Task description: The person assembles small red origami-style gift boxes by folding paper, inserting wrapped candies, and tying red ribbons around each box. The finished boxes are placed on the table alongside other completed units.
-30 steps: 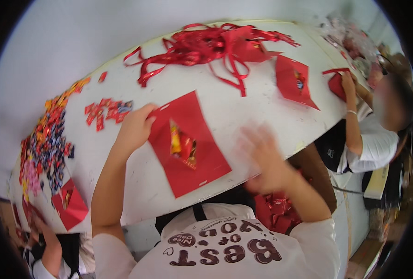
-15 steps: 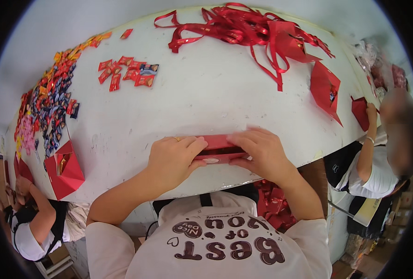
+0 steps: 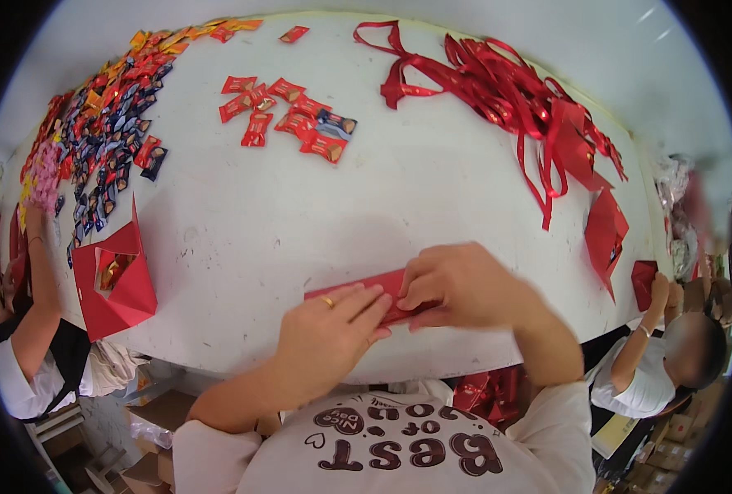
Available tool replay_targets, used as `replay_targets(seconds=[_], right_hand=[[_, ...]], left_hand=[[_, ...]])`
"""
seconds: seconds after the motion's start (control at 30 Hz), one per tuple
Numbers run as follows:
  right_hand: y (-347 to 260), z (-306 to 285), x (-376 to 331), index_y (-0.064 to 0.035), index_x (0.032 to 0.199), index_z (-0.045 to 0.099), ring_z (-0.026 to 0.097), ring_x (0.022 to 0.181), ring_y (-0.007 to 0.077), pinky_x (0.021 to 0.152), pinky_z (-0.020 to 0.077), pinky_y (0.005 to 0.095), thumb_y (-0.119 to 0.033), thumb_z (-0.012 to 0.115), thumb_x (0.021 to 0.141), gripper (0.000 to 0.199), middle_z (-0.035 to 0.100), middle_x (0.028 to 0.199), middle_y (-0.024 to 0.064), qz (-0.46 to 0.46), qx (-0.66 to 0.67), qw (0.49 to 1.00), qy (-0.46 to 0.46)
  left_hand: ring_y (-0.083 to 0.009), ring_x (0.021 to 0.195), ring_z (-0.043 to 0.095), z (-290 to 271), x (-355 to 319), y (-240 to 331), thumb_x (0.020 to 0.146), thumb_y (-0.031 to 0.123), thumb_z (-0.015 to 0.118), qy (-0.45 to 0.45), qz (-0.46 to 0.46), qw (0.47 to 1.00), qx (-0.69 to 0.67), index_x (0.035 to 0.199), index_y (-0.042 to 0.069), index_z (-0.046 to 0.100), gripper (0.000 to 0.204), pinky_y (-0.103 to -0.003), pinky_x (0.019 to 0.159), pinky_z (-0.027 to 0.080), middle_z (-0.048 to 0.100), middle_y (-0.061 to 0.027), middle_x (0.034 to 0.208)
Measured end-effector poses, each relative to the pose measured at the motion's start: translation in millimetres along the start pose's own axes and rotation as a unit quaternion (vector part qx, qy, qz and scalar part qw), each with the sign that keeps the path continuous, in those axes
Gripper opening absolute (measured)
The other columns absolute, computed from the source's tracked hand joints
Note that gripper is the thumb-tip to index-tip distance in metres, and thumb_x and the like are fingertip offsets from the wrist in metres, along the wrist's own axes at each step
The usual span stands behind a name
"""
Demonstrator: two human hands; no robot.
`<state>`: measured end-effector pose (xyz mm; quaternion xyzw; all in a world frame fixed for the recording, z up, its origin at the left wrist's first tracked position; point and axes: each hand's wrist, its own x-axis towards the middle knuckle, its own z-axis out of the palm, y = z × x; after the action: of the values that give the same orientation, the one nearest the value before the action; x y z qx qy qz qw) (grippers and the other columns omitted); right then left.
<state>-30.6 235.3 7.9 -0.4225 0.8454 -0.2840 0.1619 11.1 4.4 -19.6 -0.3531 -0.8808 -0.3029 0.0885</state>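
Near the table's front edge, a red folded-paper gift box (image 3: 388, 282) lies between my hands, slightly slanted, its right end farther away. My left hand (image 3: 317, 337), with a ring on one finger, holds its near side, fingers laid across the top. Curled fingers of my right hand (image 3: 473, 288) pinch the box's right part, and both hands hide much of it. The box looks flattened or closed along the top; its inside cannot be seen.
Wrapped candies (image 3: 107, 123) are heaped at the left, with a smaller candy group (image 3: 288, 115) farther in. Red ribbons (image 3: 498, 90) lie tangled at the back right. Open red boxes stand left (image 3: 127, 284) and right (image 3: 605, 239). Co-workers sit at both sides, a person's arm (image 3: 642, 350) at right.
The dark slot along the box's top has closed from sight, and the box has tilted. My right hand has gone from spread over its end to pinching it. The whole view has shifted.
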Motion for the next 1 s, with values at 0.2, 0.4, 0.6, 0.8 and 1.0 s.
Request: replay_targets(seconds=[0.2, 0.4, 0.6, 0.8, 1.0], right_hand=[[156.6, -72.3, 122.0, -0.0047, 0.1, 0.066, 0.061, 0.082, 0.034, 0.072, 0.0486, 0.0425, -0.012, 0.07, 0.078, 0.024, 0.065, 0.086, 0.017, 0.103, -0.272, 0.851, 0.438], [121.4, -39.3, 71.9, -0.006, 0.097, 0.07, 0.064, 0.071, 0.025, 0.07, 0.0505, 0.0361, -0.011, 0.066, 0.08, 0.018, 0.068, 0.081, 0.0077, 0.165, -0.126, 0.943, 0.261], [-0.3, -22.2, 2.4, -0.0019, 0.099, 0.067, 0.064, 0.066, 0.0129, 0.056, 0.0517, 0.0264, 0.004, 0.06, 0.084, 0.017, 0.065, 0.075, 0.0065, 0.017, 0.162, 0.963, 0.214], [-18.0, -111.7, -27.3, -0.0006, 0.078, 0.056, 0.045, 0.053, 0.0093, 0.046, 0.0368, 0.0216, -0.002, 0.046, 0.091, 0.017, 0.055, 0.066, 0.0036, -0.081, 0.488, 0.698, 0.518], [3.1, -247.1, -257.6, 0.0122, 0.114, 0.05, 0.029, 0.053, 0.0091, 0.049, 0.0249, 0.0217, -0.001, 0.04, 0.095, 0.026, 0.037, 0.066, 0.0027, -0.205, 0.301, 0.637, 0.679]], left_hand=[[-0.021, 0.091, 0.068, 11.6, -13.8, -12.2, 0.073, 0.025, 0.075, -0.027, -0.03, 0.998, -0.055, 0.102, 0.008, 0.069, 0.033, -0.031, 0.071, 0.057, 0.07, -0.0042, 0.102], [-0.0344, 0.127, 0.045, -32.6, 6.4, -9.5, 0.076, 0.042, 0.074, -0.258, -0.068, 0.951, -0.16, 0.136, -0.001, 0.042, 0.08, -0.04, 0.1, 0.043, 0.042, -0.0206, 0.141], [-0.0277, 0.14, 0.025, -35.6, 91.6, -60.8, 0.081, 0.023, 0.072, -0.145, 0.071, 0.946, -0.281, 0.146, -0.002, 0.022, 0.085, -0.039, 0.112, 0.022, 0.025, -0.0185, 0.151], [-0.0082, 0.067, 0.052, 12.5, 159.1, -17.8, 0.097, 0.017, 0.049, -0.307, 0.027, 0.801, -0.513, 0.098, -0.001, 0.062, 0.022, -0.027, 0.072, 0.05, 0.06, -0.0013, 0.078], [-0.01, 0.056, 0.047, 4.7, 167.0, -104.7, 0.098, 0.015, 0.044, -0.101, -0.06, 0.982, -0.148, 0.091, 0.001, 0.056, 0.02, -0.028, 0.054, 0.042, 0.05, -0.0021, 0.068]])
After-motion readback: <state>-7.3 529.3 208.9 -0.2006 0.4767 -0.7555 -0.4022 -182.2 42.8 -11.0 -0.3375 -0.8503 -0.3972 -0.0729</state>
